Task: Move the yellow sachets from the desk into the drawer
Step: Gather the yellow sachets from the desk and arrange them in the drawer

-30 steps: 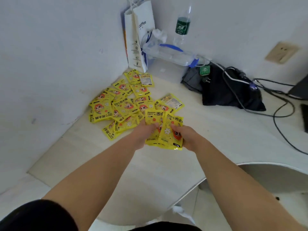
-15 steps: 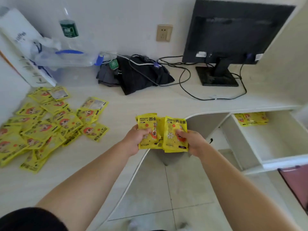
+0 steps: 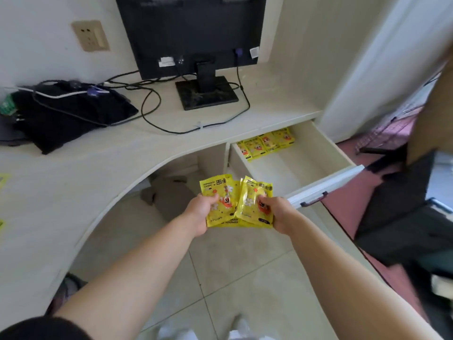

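A bunch of yellow sachets (image 3: 232, 200) is held in the air over the floor, just left of the open drawer's front corner. My left hand (image 3: 199, 213) grips the bunch's left side and my right hand (image 3: 277, 213) grips its right side. The white drawer (image 3: 328, 153) is pulled out under the desk's right end. A row of yellow sachets (image 3: 266, 143) lies at its back. Two yellow edges of the sachets on the desk (image 3: 3, 179) show at the far left border; the rest of that pile is out of view.
On the cream desk (image 3: 98, 168) stand a black monitor (image 3: 193, 33) on its base, trailing cables (image 3: 152, 114) and a black bag (image 3: 66, 114). A dark handle (image 3: 315, 200) sits on the drawer front. A dark chair (image 3: 404, 217) stands right of the drawer. Tiled floor lies below.
The view has swung right, away from the pile on the desk. Both hands have carried the bunch of sachets rightward, from over the desk edge to beside the open drawer.
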